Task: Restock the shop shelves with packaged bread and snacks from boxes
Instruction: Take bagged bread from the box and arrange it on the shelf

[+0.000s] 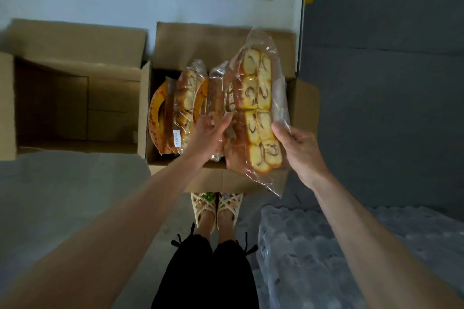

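The right hand [298,148] pinches the right edge of a bread pack [258,113], with the thumb on the front of the clear wrapper and the fingers hidden behind it. The left hand [211,133] holds the left edge of the same pack, its fingers curled on the wrapper. The pack is in the air, tilted, above the right part of an open cardboard box [303,103]. It holds swirl bread slices in two rows.

Inside the box, more bread packs [183,108] stand on their edges, side by side. Just beside this box, on the left, is a second cardboard box [75,98], also open. Both stand on the grey floor [62,195]. Near the person's sandals [216,208], on the right, lies a bundle [326,246] wrapped in clear film.
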`<state>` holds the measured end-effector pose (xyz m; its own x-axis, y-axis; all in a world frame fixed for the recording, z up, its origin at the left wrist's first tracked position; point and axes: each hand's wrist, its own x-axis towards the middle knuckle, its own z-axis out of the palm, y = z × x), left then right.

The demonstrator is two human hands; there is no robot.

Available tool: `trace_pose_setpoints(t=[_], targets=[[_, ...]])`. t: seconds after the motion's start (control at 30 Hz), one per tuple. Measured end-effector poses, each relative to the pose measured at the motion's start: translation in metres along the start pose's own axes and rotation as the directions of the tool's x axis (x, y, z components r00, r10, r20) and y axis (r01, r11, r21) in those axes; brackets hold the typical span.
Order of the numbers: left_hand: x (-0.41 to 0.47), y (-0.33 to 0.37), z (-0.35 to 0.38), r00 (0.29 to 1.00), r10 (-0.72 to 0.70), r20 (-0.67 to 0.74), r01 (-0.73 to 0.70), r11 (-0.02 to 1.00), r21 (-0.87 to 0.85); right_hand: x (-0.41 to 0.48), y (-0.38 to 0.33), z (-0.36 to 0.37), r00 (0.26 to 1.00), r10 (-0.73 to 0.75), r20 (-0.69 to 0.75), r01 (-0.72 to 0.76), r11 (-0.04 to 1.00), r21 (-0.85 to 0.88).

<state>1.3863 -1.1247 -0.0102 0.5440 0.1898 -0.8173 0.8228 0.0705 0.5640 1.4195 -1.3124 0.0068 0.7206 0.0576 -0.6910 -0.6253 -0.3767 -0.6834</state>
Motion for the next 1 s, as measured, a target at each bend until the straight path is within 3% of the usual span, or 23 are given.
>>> trace_pose_setpoints(t=[0.23,0.5,0.67,0.8,1.0], targets=[[-0.06,0.049,-0.057,0.976,0.064,0.207,-0.024,0.982,-0.19,-0.059,-0.077,0.007,0.973,-0.086,0.214,0.072,0.995,0.071],[-0.126,0.085,-0.123,0.959,0.128,0.255,-0.031,0.934,-0.356,-0.112,-0.167,0.012,0.911,-0.114,0.395,0.134,0.991,-0.023],[-0.158,0.103,-0.159,0.963,0.245,0.113,-0.174,0.883,-0.436,-0.139,-0.207,0.031,0.891,-0.067,0.449,0.118,0.989,-0.087],[-0.187,0.13,-0.181,0.921,0.385,0.057,-0.331,0.851,-0.407,-0.156,-0.236,0.042,0.88,-0.08,0.469,0.131,0.988,-0.079],[-0.232,0.175,-0.196,0.89,0.438,-0.125,-0.453,0.821,-0.347,-0.198,-0.3,0.051,0.842,-0.232,0.487,0.353,0.92,-0.172]])
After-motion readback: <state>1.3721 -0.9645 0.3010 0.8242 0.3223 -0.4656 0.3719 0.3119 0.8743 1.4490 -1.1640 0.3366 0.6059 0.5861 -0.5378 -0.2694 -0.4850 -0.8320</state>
